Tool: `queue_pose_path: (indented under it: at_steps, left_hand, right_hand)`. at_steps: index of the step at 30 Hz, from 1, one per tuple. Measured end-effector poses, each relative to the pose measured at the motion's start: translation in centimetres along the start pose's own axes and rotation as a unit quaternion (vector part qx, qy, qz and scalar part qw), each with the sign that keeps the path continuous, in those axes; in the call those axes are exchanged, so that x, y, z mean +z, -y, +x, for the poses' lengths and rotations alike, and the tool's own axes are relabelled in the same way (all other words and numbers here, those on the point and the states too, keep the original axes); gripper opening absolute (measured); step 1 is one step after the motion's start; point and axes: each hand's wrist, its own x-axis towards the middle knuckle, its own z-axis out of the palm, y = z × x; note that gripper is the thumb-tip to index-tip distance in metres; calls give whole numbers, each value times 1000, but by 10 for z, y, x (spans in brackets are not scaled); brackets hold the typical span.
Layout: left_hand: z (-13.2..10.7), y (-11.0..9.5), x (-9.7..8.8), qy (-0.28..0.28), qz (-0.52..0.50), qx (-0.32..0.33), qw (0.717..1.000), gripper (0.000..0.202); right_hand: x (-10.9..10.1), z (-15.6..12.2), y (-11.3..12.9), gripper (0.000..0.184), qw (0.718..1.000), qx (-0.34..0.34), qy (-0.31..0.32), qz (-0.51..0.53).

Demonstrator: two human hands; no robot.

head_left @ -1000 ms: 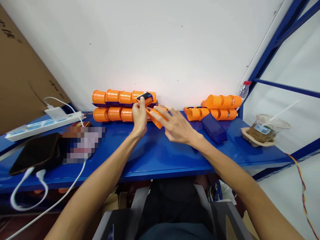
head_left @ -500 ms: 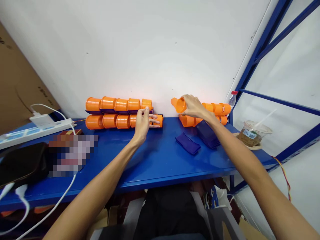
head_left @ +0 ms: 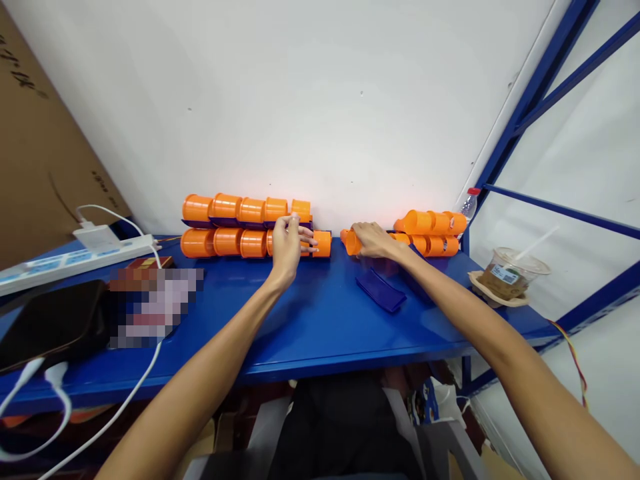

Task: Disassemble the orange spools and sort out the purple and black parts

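Note:
Two rows of orange cups (head_left: 235, 227) lie on their sides against the wall, with dark blue pieces between them. My left hand (head_left: 289, 247) rests at the right end of this pile, fingers pointing at the last cup (head_left: 323, 243) and loosely spread. My right hand (head_left: 373, 240) is closed over an orange cup (head_left: 350, 241) lying on the blue shelf (head_left: 310, 313), just left of a second pile of orange cups (head_left: 430, 233). A single dark blue piece (head_left: 381, 290) lies flat on the shelf below my right wrist.
A white power strip (head_left: 75, 252) with cables and a black phone (head_left: 50, 323) lie at the left. A plastic drink cup with straw (head_left: 505, 273) stands at the right, a bottle (head_left: 467, 203) in the corner. Blue rack posts rise at the right.
My right hand has come down from the top of the right pile to the shelf with an orange cup. My left hand has stayed at the end of the left pile.

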Motion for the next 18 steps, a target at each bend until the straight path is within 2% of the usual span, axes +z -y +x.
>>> queue_pose_path:
  at_steps: [5, 11, 13, 15, 18]
  left_hand:
    - [1, 1, -1, -2, -4, 11, 1000, 35]
    - [6, 0, -3, -38, -13, 26, 999, 31]
    - [9, -1, -5, -51, -19, 31, 998, 31]
    - [12, -2, -7, -65, -28, 40, 997, 30]
    - [14, -4, -10, -84, -38, 57, 994, 27]
  right_hand:
    - [10, -5, 4, 54, 999, -10, 17, -42]
    - [13, -10, 3, 49, 997, -23, 15, -66]
    - [14, -9, -1, 59, 998, -14, 25, -49]
    - [15, -4, -6, 77, 999, -5, 30, -12]
    - [19, 11, -7, 95, 998, -15, -25, 47]
